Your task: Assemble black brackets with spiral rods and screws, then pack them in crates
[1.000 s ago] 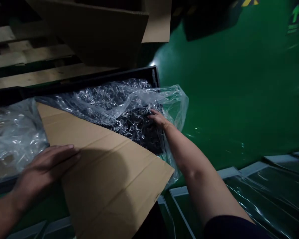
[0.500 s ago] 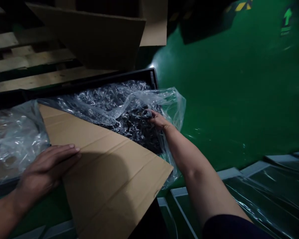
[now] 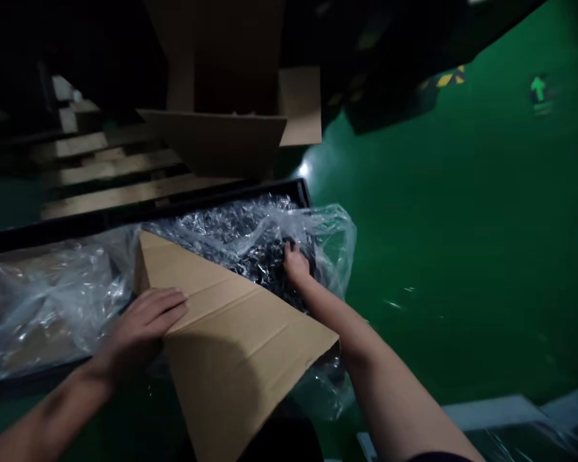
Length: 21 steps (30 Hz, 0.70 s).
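the right hand point(image 3: 297, 264) has turned farward at black parts point(image 3: 271, 266), fingers' pinch unclear; left hand's point(image 3: 144, 321) fingers lie together on cardboard point(image 3: 231, 317), thumb hidden.

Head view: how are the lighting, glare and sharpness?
In the head view: dim overall, top nearly black; bright glare spot on the green floor; glints on the clear plastic; a rounded shadow across the cardboard; the green arrow and wooden pallet look soft.

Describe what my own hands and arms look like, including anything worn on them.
Your left hand and right hand wear no gloves, and neither wrist shows a watch. A dark sleeve edges in on the right arm; the visible left arm is bare.
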Tool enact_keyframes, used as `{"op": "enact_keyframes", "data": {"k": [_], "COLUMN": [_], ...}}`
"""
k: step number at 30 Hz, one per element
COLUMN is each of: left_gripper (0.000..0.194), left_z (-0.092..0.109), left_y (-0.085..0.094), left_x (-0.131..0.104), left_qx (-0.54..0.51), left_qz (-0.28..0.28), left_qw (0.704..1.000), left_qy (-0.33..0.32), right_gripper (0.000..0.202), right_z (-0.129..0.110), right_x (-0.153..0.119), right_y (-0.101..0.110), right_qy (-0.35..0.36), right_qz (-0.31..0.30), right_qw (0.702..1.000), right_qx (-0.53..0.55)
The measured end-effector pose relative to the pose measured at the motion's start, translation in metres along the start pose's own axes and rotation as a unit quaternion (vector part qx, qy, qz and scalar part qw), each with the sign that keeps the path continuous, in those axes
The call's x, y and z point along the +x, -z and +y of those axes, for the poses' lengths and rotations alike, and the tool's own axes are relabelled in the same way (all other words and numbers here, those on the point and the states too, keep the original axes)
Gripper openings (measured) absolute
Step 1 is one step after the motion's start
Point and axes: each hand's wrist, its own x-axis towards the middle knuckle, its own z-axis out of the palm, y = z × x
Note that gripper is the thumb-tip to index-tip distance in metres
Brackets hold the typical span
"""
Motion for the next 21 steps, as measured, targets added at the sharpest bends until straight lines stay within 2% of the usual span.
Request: {"op": "enact_keyframes", "data": {"k": [3, 5, 8, 11, 14, 16, 18, 21], "left_gripper": [0.046, 0.047, 0.053, 0.058, 0.069, 0.076, 0.076, 0.082], "left_z": [0.000, -0.003, -0.007, -0.002, 0.020, 0.042, 0.064, 0.084], "left_y": [-0.003, -0.007, -0.020, -0.042, -0.065, -0.080, -0.097, -0.132], "left_x": [0.019, 0.033, 0.057, 0.087, 0.120, 0.140, 0.156, 0.174], "left_qx": [0.000, 0.005, 0.019, 0.044, 0.060, 0.056, 0.034, -0.035], "left_qz": [0.029, 0.029, 0.005, -0.002, 0.013, 0.005, -0.040, -0.171], "left_qw": [0.999, 0.999, 1.000, 0.993, 0.968, 0.957, 0.959, 0.954], "left_qy": [-0.016, -0.015, 0.013, 0.113, 0.243, 0.286, 0.278, 0.245], "right_gripper": [0.082, 0.088, 0.073, 0.067, 0.074, 0.077, 0.076, 0.075], "right_z": [-0.007, 0.006, 0.048, 0.100, 0.138, 0.147, 0.146, 0.138], "right_x": [-0.003, -0.014, -0.052, -0.100, -0.132, -0.136, -0.132, -0.128], "right_y": [0.010, 0.022, 0.042, 0.050, 0.043, 0.040, 0.045, 0.068], "right_qy": [0.010, 0.045, 0.103, 0.042, -0.070, -0.120, -0.133, -0.098], "right_qz": [-0.021, -0.012, 0.012, 0.051, 0.173, 0.282, 0.382, 0.492], "right_qw": [1.000, 0.999, 0.994, 0.995, 0.981, 0.952, 0.914, 0.863], "right_qx": [0.002, 0.006, -0.029, -0.072, -0.059, -0.013, 0.034, 0.051]}}
